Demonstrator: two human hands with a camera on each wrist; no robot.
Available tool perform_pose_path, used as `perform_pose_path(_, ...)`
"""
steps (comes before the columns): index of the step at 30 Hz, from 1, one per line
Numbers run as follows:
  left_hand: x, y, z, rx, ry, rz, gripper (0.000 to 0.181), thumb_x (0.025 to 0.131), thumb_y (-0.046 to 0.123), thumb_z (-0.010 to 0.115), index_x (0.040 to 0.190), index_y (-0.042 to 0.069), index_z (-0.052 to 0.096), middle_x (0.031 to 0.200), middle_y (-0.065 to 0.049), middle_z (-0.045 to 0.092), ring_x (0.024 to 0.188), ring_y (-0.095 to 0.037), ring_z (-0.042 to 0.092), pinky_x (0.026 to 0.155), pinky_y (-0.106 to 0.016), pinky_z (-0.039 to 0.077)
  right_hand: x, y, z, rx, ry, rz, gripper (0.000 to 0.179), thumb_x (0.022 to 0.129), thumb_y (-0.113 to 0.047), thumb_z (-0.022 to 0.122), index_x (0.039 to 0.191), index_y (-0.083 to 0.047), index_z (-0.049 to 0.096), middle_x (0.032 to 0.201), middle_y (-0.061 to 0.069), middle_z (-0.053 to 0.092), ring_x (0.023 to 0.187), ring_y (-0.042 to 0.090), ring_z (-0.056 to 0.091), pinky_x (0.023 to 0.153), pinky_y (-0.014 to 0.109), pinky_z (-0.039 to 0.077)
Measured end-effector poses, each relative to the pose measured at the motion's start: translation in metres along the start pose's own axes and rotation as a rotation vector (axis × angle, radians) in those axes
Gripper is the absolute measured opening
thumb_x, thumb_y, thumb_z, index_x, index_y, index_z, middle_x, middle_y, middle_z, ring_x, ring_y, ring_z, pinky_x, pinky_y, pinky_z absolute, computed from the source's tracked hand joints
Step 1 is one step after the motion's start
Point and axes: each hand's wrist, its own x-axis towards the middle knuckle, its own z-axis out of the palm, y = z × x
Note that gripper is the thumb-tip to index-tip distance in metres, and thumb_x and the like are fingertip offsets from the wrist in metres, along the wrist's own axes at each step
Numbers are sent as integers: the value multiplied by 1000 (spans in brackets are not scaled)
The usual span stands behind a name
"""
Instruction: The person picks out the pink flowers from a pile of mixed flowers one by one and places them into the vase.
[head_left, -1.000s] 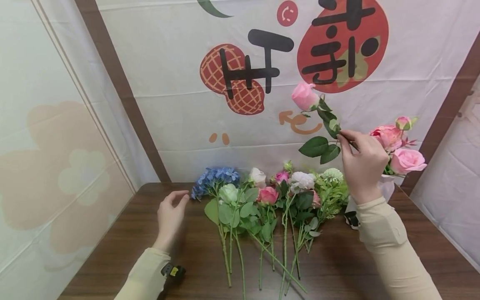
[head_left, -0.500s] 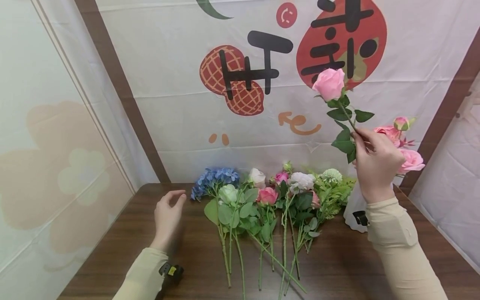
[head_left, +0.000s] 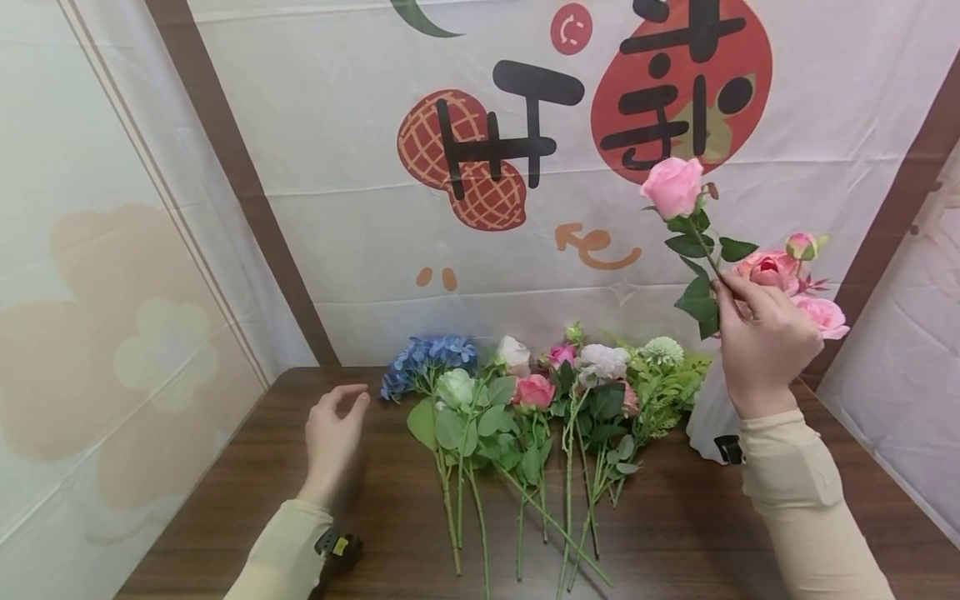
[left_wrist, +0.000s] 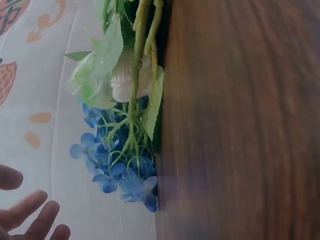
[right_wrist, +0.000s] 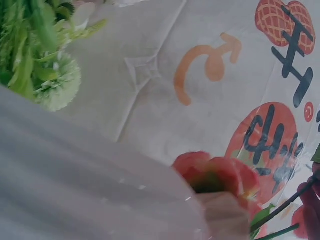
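A long-stemmed pink rose (head_left: 673, 188) with green leaves is held up against the back cloth. My right hand (head_left: 772, 350) pinches its stem between thumb and fingers. Behind and beside that hand stands a white vase (head_left: 708, 417), partly hidden, with coral and pink flowers (head_left: 821, 317) in it. In the right wrist view the vase's ribbed wall (right_wrist: 90, 175) fills the lower left, near a coral bloom (right_wrist: 220, 175). My left hand (head_left: 332, 442) hovers with loosely bent fingers, holding nothing, left of a blue hydrangea (head_left: 429, 360); a small gap parts them.
Several cut flowers lie on the brown wooden table (head_left: 255, 500), stems toward me. Among them are a pale green rose (head_left: 456, 387), a coral-pink rose (head_left: 534, 391), a white bloom (head_left: 602, 362) and a green pompom flower (head_left: 663, 352). A printed cloth (head_left: 360, 208) hangs behind.
My right hand has moved right and slightly down with the pink rose, toward the vase. The rose has swung rightward and stands more upright. My left hand has barely shifted.
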Motion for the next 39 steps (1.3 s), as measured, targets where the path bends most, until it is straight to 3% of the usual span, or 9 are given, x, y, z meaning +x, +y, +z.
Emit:
perform_pose_path(6, -1, -4, -4, 31, 7, 26, 29, 94, 27, 56, 115, 8, 65, 126, -18, 58, 122, -37, 48, 98, -52, 34, -6, 9, -6, -39, 10, 12, 22, 86, -32, 69, 100, -17, 76, 93, 7, 74, 73, 33, 69, 61, 5, 18)
perform_pose_path(14, -1, -6, -6, 51, 33, 41, 29, 94, 26, 57, 115, 8, 65, 124, -18, 59, 118, -39, 48, 96, -51, 34, -10, 17, -8, -45, 44, -43, 17, 88, -27, 67, 98, -18, 77, 88, 9, 74, 69, 34, 68, 59, 6, 18)
perform_pose_path(18, 0, -6, -6, 60, 39, 40, 29, 93, 26, 58, 114, 8, 66, 124, -18, 59, 117, -38, 48, 96, -50, 34, -13, 21, -9, -72, 62, -59, 17, 89, -28, 66, 95, -17, 77, 83, 10, 74, 68, 33, 67, 50, 24, 28)
perform_pose_path(21, 0, -6, -6, 65, 35, 40, 29, 93, 26, 57, 114, 8, 65, 124, -18, 59, 116, -38, 47, 96, -50, 33, -15, 23, -11, -88, 63, -68, 19, 89, -29, 66, 94, -15, 78, 81, 11, 73, 68, 33, 68, 49, 34, 29)
perform_pose_path(31, -2, -9, -10, 79, 12, 38, 31, 94, 27, 56, 117, 8, 64, 126, -18, 58, 121, -38, 45, 100, -52, 31, -22, 29, -12, -92, 48, -83, 21, 90, -26, 65, 92, -9, 77, 79, 13, 72, 67, 35, 65, 50, 41, 30)
perform_pose_path(39, -4, -14, -18, 112, 6, 83, 33, 95, 28, 56, 118, 6, 63, 127, -19, 58, 123, -39, 45, 101, -54, 31, -28, 36, -16, -100, 10, -98, 21, 89, -21, 61, 94, -6, 76, 80, 16, 72, 66, 37, 64, 50, 42, 29)
